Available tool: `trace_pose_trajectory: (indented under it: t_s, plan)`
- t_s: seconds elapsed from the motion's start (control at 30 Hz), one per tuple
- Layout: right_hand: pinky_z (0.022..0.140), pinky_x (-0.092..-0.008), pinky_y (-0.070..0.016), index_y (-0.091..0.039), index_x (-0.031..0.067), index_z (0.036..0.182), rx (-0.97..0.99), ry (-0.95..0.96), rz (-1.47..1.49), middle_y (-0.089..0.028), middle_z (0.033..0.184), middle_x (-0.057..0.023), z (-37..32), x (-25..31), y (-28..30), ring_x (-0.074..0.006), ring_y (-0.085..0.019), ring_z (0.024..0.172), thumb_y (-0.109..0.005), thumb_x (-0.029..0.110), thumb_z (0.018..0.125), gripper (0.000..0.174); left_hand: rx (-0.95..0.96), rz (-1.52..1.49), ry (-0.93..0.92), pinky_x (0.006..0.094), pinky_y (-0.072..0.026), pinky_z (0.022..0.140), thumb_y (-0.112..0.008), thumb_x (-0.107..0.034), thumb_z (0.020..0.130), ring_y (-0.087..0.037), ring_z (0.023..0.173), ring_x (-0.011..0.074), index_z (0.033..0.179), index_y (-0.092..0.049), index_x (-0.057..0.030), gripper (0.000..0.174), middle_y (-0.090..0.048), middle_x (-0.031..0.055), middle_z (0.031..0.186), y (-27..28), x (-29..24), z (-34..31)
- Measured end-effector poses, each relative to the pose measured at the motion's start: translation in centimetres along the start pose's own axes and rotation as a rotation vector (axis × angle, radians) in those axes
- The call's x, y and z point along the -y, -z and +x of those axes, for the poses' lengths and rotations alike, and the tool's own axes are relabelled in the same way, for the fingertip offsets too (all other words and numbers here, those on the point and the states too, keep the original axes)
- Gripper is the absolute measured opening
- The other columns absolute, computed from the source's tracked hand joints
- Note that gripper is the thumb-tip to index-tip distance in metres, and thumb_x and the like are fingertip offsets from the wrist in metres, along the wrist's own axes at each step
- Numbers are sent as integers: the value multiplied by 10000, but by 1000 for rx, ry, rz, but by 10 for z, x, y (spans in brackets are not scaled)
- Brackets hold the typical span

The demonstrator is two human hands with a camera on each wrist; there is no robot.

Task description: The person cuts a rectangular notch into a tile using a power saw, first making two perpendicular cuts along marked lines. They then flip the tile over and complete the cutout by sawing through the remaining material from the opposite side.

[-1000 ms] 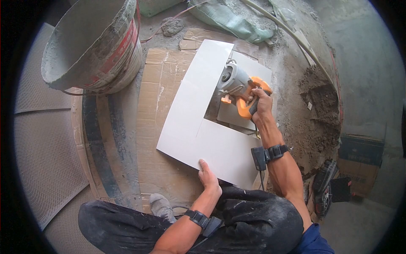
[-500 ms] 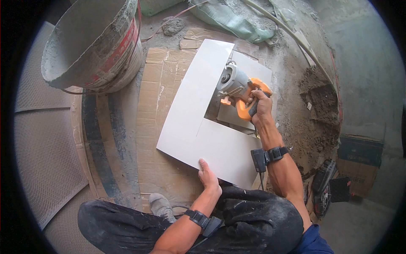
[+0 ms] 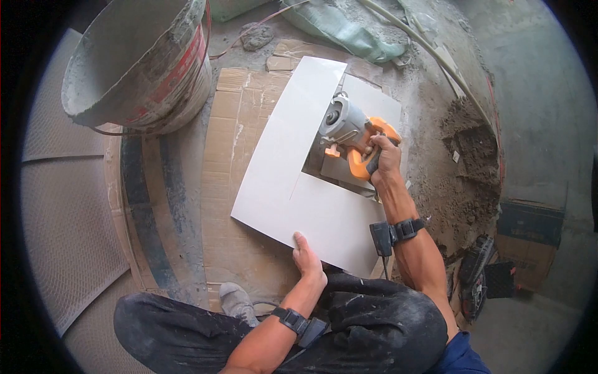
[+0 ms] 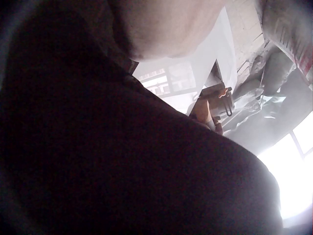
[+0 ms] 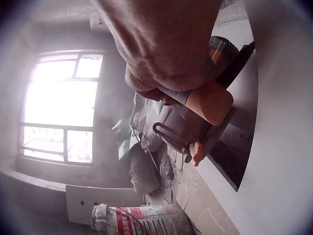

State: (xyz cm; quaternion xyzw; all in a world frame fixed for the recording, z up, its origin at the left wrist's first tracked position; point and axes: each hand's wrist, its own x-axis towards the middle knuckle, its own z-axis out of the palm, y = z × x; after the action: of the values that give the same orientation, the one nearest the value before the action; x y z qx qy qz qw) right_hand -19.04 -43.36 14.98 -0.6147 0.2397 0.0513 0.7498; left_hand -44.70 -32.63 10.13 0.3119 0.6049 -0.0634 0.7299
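Observation:
An L-shaped white tile (image 3: 274, 162) lies over cardboard, its near edge close to the person's knees. The left hand (image 3: 307, 258) holds that near edge, thumb on top and the other fingers hidden beneath. In the right hand (image 3: 387, 159) is the orange handle of a grey power cutter (image 3: 346, 121), with fingers curled round it. The cutter sits in the tile's notch, against the inner edge of the long arm; its blade is hidden. A thin line runs on the tile from the notch's corner. Another white piece (image 3: 374, 100) lies beneath the cutter. The right wrist view shows the cutter's orange grip (image 5: 210, 103).
A mortar-crusted bucket (image 3: 156, 81) stands at the upper left. Cardboard (image 3: 221, 162) covers the floor under the tile. Green sacks (image 3: 342, 31) and a hose (image 3: 430, 50) lie at the far side, a sand heap (image 3: 470, 168) at the right, and a socked foot (image 3: 237, 303) near the left arm.
The tile's far end has shifted very slightly away and to the right in the head view. Both hands keep the same hold, and the cutter stays nearly in place.

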Motion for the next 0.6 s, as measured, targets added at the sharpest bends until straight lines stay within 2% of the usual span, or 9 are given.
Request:
trace_pose_trajectory:
  t_s: [0.07, 0.17, 0.33, 0.6]
  plan:
    - [530, -312, -488, -624, 43, 806, -17, 1, 46, -598, 673, -53, 1, -2, 1, -161, -567, 548, -667, 80, 820, 58, -2, 9, 0, 389, -492, 958, -472, -598, 1013, -602, 1115, 250, 1267, -531, 111, 755, -617, 177, 1239, 0, 1, 1]
    - [532, -310, -491, -626, 46, 787, -19, 1, 37, -599, 665, -53, -1, -2, 1, -163, -578, 563, -668, 82, 818, 63, -2, 10, 6, 394, -491, 962, -475, -607, 1008, -600, 1128, 255, 1267, -529, 115, 769, -616, 182, 1248, 1, 5, 6]
    - [563, -309, -501, -631, 49, 827, -4, -27, 29, -609, 694, -46, -4, -4, 3, -161, -589, 590, -671, 79, 814, 51, -22, 11, -2, 391, -498, 942, -465, -581, 1024, -614, 1076, 251, 1239, -553, 111, 731, -632, 173, 1209, -2, -3, -2]
    - [606, -316, -506, -632, 46, 873, -22, -16, 41, -611, 726, -36, -9, -3, -1, -159, -590, 618, -666, 67, 817, 69, -8, -4, 12, 391, -499, 941, -459, -579, 1027, -612, 1075, 250, 1243, -550, 117, 735, -628, 174, 1215, -1, 0, 1]
